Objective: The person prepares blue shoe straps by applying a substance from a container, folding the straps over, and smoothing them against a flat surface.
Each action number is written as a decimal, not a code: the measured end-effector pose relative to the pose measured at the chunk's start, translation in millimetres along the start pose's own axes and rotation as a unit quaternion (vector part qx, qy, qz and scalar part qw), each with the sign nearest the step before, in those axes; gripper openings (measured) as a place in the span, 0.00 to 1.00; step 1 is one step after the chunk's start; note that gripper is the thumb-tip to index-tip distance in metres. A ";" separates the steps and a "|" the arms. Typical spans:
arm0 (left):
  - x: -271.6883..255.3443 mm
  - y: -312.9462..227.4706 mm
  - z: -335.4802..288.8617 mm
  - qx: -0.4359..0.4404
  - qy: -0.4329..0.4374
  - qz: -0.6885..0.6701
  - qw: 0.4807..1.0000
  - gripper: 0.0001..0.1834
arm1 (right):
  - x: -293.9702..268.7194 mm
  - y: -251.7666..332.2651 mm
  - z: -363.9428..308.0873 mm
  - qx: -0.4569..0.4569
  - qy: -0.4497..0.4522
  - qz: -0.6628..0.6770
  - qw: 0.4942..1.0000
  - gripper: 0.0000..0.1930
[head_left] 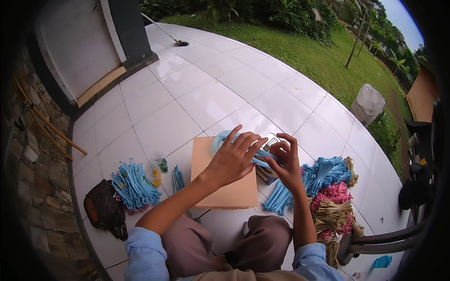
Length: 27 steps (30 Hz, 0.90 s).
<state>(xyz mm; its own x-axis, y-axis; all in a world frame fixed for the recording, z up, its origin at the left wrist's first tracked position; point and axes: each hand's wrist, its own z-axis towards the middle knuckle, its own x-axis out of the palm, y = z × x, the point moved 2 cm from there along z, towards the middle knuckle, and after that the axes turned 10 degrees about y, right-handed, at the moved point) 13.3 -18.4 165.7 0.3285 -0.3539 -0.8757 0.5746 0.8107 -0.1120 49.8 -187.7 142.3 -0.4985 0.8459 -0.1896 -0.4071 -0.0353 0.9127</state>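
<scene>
My left hand (234, 158) and my right hand (287, 161) are close together above a tan cardboard sheet (220, 187) in front of my lap. A light blue strip (260, 158) runs between them. My right thumb and fingers pinch one end; the fingers of my left hand curl over the other, its index finger raised. Partly behind my left hand is a round light blue piece (218, 141), which may be part of the same strip. Just beyond my fingers lies a small pale container (272, 139) with thin metallic pieces. A dark box (267, 175) shows beneath my right hand.
Bundled blue strips (328, 171), pink bundles (335, 194) and beige bundles (330, 215) lie at the right. On the left are more blue strips (136, 185), a dark bag (104, 206) and small plastic packets (157, 173). A dark chair leg (382, 244) stands at lower right.
</scene>
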 end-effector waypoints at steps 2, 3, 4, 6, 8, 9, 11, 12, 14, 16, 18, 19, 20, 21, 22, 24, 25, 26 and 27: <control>-9.2 -2.7 -19.0 -0.037 0.050 0.078 0.995 0.20 | 13.2 21.0 4.2 0.004 0.056 -0.050 0.997 0.33; -16.7 -1.6 -29.7 -0.042 0.049 0.083 0.994 0.20 | 20.4 33.7 6.7 -0.002 0.079 -0.097 0.992 0.34; -23.8 1.7 -40.7 -0.062 0.040 0.044 0.996 0.17 | 23.7 45.1 8.9 -0.005 0.084 -0.092 0.992 0.34; -32.0 7.0 -56.4 -0.082 -0.028 -0.023 0.996 0.13 | 27.3 62.2 11.6 0.025 0.117 -0.171 0.978 0.37; -37.5 8.2 -68.3 -0.128 -0.036 -0.042 0.990 0.13 | 20.5 65.7 8.2 0.042 0.118 -0.197 0.972 0.38; -41.1 10.3 -75.6 -0.173 -0.038 -0.056 0.983 0.13 | 19.4 65.0 6.2 0.057 0.117 -0.215 0.968 0.39; -44.2 12.7 -85.7 -0.183 -0.048 -0.074 0.979 0.13 | 26.6 52.6 -2.7 0.047 0.089 -0.183 0.978 0.39; -46.3 12.9 -88.0 -0.169 -0.068 -0.083 0.980 0.12 | 32.3 47.5 -5.7 0.014 0.058 -0.089 0.994 0.39; -50.0 12.7 -91.3 -0.153 -0.087 -0.093 0.980 0.10 | 40.1 44.3 -9.2 -0.014 0.019 0.057 0.998 0.37; -54.3 12.3 -95.9 -0.150 -0.061 -0.090 0.983 0.12 | 46.0 44.0 -7.9 -0.021 0.008 0.105 0.994 0.37; -54.6 16.6 -104.0 -0.181 -0.040 -0.140 0.973 0.12 | 51.6 43.9 -8.3 -0.030 -0.002 0.150 0.988 0.38; -53.4 19.1 -107.4 -0.213 -0.020 -0.187 0.959 0.12 | 54.9 44.8 -9.0 -0.050 -0.008 0.162 0.985 0.38; -52.5 20.5 -108.7 -0.213 -0.020 -0.188 0.958 0.12 | 56.8 45.3 -9.7 -0.071 -0.014 0.174 0.982 0.39; -51.0 22.3 -109.4 -0.224 -0.017 -0.218 0.950 0.12 | 57.1 44.7 -10.1 -0.070 -0.015 0.173 0.982 0.39; -49.3 24.1 -109.8 -0.234 -0.013 -0.248 0.940 0.13 | 57.0 44.4 -10.0 -0.086 -0.009 0.150 0.985 0.39; -47.0 27.5 -110.4 -0.235 -0.012 -0.260 0.936 0.14 | 57.9 44.7 -10.8 -0.100 -0.004 0.128 0.987 0.39; -46.4 28.9 -110.6 -0.236 -0.012 -0.271 0.933 0.15 | 59.4 46.1 -11.8 -0.096 0.010 0.146 0.985 0.39; -48.5 28.2 -110.1 -0.237 -0.009 -0.272 0.933 0.15 | 60.0 47.7 -12.8 -0.092 0.024 0.163 0.982 0.39; -53.9 25.7 -107.9 -0.225 -0.004 -0.229 0.947 0.15 | 58.3 50.7 -13.4 -0.090 0.023 0.162 0.982 0.39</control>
<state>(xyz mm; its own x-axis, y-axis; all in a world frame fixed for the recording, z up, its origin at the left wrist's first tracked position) -70.6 71.8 159.3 0.1275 -0.7190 -0.6832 0.2806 0.6869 -0.6704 -10.1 -147.2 172.7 -0.6566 0.7499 0.0812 -0.3482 -0.3968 0.8493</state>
